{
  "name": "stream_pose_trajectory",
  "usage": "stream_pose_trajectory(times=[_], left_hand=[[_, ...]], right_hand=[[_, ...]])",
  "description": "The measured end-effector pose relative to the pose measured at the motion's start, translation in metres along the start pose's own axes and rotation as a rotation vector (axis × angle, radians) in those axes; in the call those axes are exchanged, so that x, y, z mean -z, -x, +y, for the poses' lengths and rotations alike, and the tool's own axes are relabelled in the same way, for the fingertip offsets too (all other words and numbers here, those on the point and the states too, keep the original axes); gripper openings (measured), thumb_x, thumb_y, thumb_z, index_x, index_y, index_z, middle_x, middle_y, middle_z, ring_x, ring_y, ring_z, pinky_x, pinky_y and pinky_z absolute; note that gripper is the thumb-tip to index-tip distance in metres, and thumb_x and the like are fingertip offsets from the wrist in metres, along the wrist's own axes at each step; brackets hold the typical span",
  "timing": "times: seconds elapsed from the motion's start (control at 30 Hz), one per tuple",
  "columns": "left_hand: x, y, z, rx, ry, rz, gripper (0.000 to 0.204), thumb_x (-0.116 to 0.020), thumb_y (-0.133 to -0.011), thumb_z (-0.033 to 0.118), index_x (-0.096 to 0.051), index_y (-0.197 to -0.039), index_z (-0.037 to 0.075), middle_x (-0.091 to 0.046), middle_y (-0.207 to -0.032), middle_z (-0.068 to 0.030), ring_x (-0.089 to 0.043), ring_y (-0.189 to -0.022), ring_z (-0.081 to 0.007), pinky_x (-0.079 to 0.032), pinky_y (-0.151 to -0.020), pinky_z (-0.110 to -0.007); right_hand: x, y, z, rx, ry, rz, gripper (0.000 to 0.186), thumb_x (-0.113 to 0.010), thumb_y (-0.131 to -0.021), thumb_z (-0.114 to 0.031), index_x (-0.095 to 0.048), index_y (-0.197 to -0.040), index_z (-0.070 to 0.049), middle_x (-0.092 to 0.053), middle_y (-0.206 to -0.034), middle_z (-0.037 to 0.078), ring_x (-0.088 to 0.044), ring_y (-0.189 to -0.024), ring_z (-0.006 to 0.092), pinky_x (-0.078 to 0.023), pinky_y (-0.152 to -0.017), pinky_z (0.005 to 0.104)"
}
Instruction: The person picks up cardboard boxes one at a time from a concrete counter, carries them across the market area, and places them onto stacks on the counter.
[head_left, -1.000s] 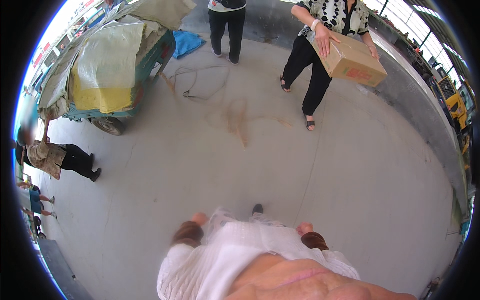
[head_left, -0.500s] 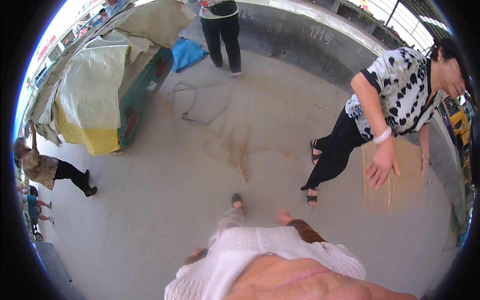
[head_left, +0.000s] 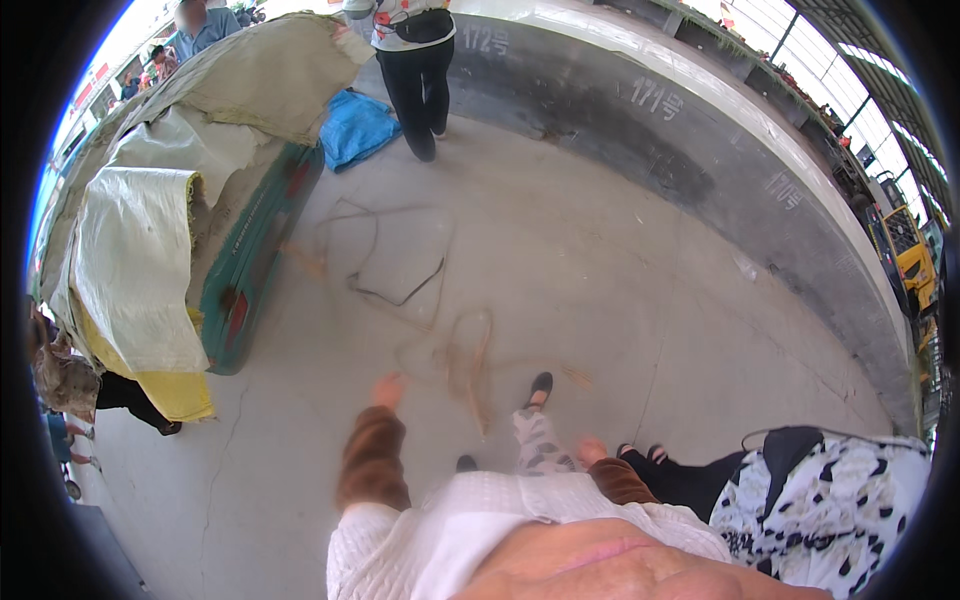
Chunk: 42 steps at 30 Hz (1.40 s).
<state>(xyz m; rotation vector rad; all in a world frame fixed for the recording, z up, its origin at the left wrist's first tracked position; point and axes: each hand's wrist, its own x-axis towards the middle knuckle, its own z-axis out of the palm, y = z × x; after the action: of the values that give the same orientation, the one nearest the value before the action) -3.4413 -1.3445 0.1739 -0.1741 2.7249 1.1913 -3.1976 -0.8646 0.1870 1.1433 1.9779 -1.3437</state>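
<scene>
My left hand [head_left: 388, 388] hangs low in front of me over the grey floor, at the end of a brown sleeve. Motion smears its fingers, and I make out nothing held in it. Lower right of centre, my right hand [head_left: 592, 448] shows just past its brown cuff, blurred as well, with its fingers unclear. Neither hand visibly touches anything. Nearest to both are faint, blurred rope-like loops [head_left: 478, 370], brown and dark, that appear on the floor ahead. Between the hands is my dark shoe [head_left: 541, 383] below a patterned trouser leg.
A green vehicle [head_left: 250, 270] under grey and yellow covers [head_left: 140, 260] stands at left. Beside it are a blue sheet [head_left: 355, 130] and a person in black trousers [head_left: 418, 85]. A low concrete wall [head_left: 640, 130] curves along the right. Close by at lower right is a person in a spotted top [head_left: 840, 500].
My left hand has swung forward into clearer view. The person in the spotted top has shifted from right ahead to beside me, and the cardboard box they held is out of view.
</scene>
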Motion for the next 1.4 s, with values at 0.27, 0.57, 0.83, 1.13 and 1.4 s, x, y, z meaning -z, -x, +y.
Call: stream_pose_trajectory(times=[0.27, 0.57, 0.83, 1.13, 1.4], left_hand=[[-0.039, 0.000, 0.041, -0.127, -0.497, -0.547, 0.023, -0.046, -0.068, 0.025, -0.059, -0.066, 0.006, -0.060, -0.062, -0.0104, -0.058, -0.058, -0.0261, -0.046, -0.059, -0.035], [-0.061, 0.020, 0.133, 0.215, -0.602, -0.678, 0.014, -0.056, -0.070, 0.021, -0.060, -0.078, 0.010, -0.060, -0.082, -0.0134, -0.057, -0.080, -0.0302, -0.045, -0.070, -0.040], [-0.102, -0.108, 0.181, 0.412, -0.354, -0.560, 0.016, -0.056, -0.072, 0.021, -0.061, -0.082, 0.010, -0.060, -0.086, -0.0139, -0.057, -0.084, -0.0298, -0.045, -0.073, -0.040], [-0.055, -0.393, 0.231, 0.087, -0.630, -0.705, 0.016, -0.054, -0.073, 0.020, -0.061, -0.082, 0.009, -0.059, -0.085, -0.0130, -0.055, -0.081, -0.0272, -0.044, -0.071, -0.038], [-0.113, -0.672, 0.275, 0.416, 0.144, -0.167, 0.024, -0.050, -0.074, 0.020, -0.056, -0.089, 0.002, -0.056, -0.080, -0.0099, -0.051, -0.072, -0.0211, -0.039, -0.062, -0.031]], right_hand=[[0.097, -0.113, -0.072, 0.351, 0.506, -0.102, 0.020, -0.059, -0.069, -0.017, -0.060, -0.086, -0.007, -0.059, -0.074, 0.010, -0.057, -0.065, 0.0239, -0.044, -0.056, 0.0369], [0.173, -0.276, -0.238, 0.701, 0.529, -0.022, 0.018, -0.053, -0.074, -0.012, -0.057, -0.092, -0.010, -0.057, -0.080, 0.009, -0.056, -0.078, 0.0268, -0.046, -0.064, 0.0400], [0.126, -0.321, -0.412, 0.073, -0.212, -0.282, 0.039, -0.052, -0.074, -0.014, -0.046, -0.111, -0.004, -0.059, -0.084, 0.010, -0.060, -0.071, 0.0221, -0.047, -0.056, 0.0352], [0.190, -0.414, -0.480, 0.538, 0.733, -0.134, 0.021, -0.058, -0.069, -0.022, -0.063, -0.083, -0.007, -0.061, -0.081, 0.010, -0.058, -0.079, 0.0237, -0.046, -0.069, 0.0354], [0.174, -0.462, -0.550, 0.228, 0.440, 0.199, 0.026, -0.054, -0.071, -0.020, -0.061, -0.092, -0.007, -0.059, -0.097, 0.014, -0.056, -0.086, 0.0306, -0.043, -0.076, 0.0394]])
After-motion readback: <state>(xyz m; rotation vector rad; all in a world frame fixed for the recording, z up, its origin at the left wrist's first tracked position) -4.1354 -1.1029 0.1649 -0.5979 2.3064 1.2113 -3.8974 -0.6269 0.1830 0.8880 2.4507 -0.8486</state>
